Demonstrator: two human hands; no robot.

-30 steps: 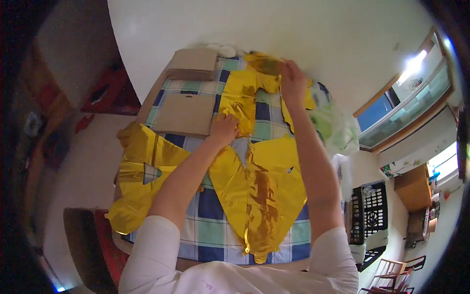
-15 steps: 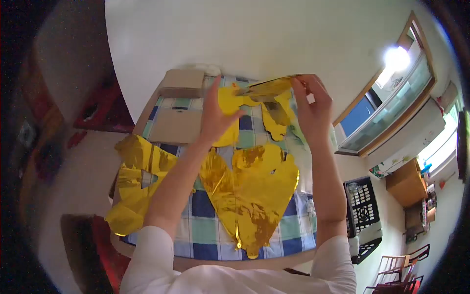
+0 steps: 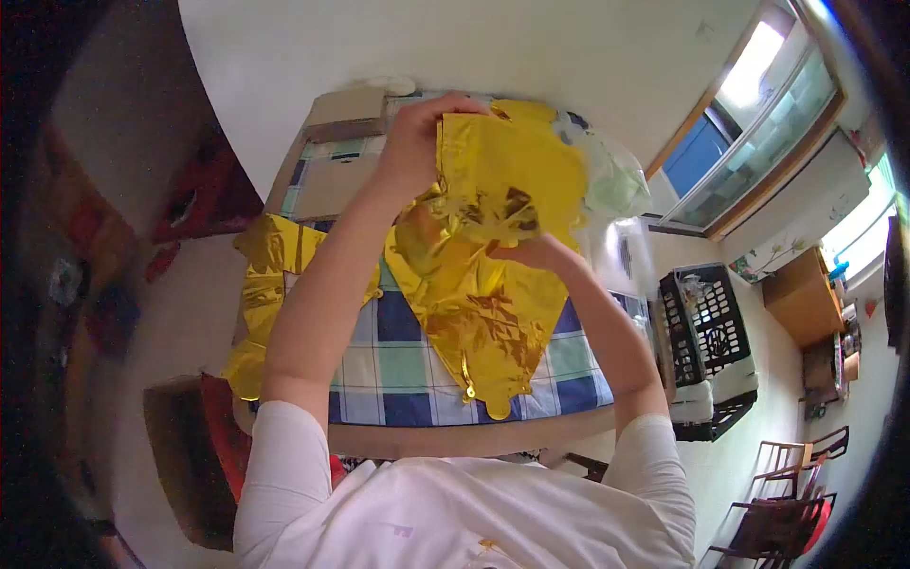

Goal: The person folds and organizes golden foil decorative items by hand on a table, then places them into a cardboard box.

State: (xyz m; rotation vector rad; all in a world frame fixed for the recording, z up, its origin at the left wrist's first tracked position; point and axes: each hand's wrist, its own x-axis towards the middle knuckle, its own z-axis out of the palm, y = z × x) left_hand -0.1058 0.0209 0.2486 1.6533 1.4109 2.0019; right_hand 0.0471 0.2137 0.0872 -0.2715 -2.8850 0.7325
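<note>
A flat, uninflated gold foil balloon (image 3: pixel 540 161) is raised above the table, its lower part smeared by motion. My left hand (image 3: pixel 431 133) is closed on its upper left edge. At its lower edge, my right hand (image 3: pixel 542 252) is closed on the foil, with the fingertips partly hidden. Below lies another flat gold foil balloon (image 3: pixel 488 332), tapering to a rounded tab near the table's front. A third gold foil balloon (image 3: pixel 256 356) hangs over the left edge, partly behind my left forearm. More gold foil (image 3: pixel 526 111) shows beyond the raised piece.
A blue, green and white checked cloth (image 3: pixel 403 365) covers the table. Cardboard boxes (image 3: pixel 327 185) stand at the back left. Clear plastic bags (image 3: pixel 616 180) lie along the right side. A black crate (image 3: pixel 706 313) is right of the table, with chairs (image 3: pixel 782 526) farther off.
My left hand has moved up and right onto the foil's edge. My right hand has come down and left. The raised balloon has turned from nearly edge-on to face me.
</note>
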